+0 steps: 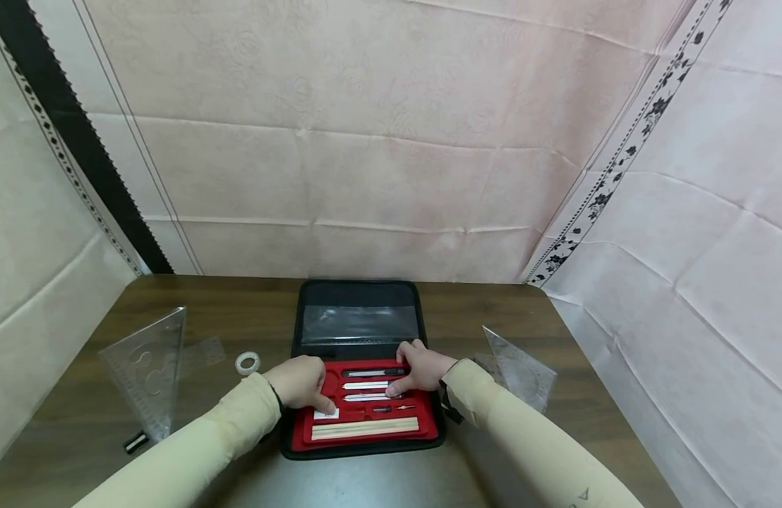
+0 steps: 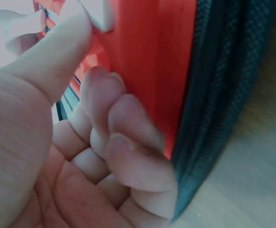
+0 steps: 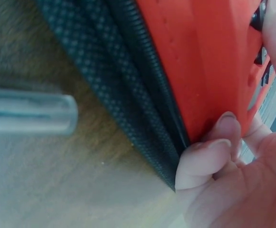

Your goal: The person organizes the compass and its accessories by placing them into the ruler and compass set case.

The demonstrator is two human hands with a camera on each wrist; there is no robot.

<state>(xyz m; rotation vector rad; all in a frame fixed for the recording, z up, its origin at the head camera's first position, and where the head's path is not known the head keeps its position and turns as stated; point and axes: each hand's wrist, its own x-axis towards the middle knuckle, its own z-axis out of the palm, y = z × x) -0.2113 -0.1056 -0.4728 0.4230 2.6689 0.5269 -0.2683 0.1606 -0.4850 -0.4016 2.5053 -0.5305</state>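
A black zip case lies unfolded on the table. A red tray in it holds metal drawing compasses, smaller parts, pale wooden sticks and a small white block. My left hand grips the tray's left side; its thumb lies by the white block and its fingers curl at the edge. At the far right side my right hand grips the tray, with the thumb over the compasses. Its fingers bend against the red rim beside the zipper.
Clear set squares stand tilted at the left, with a small black-and-white object below. A white tape roll lies left of the case. Another clear set square stands at the right. White cloth hangs behind the wooden table.
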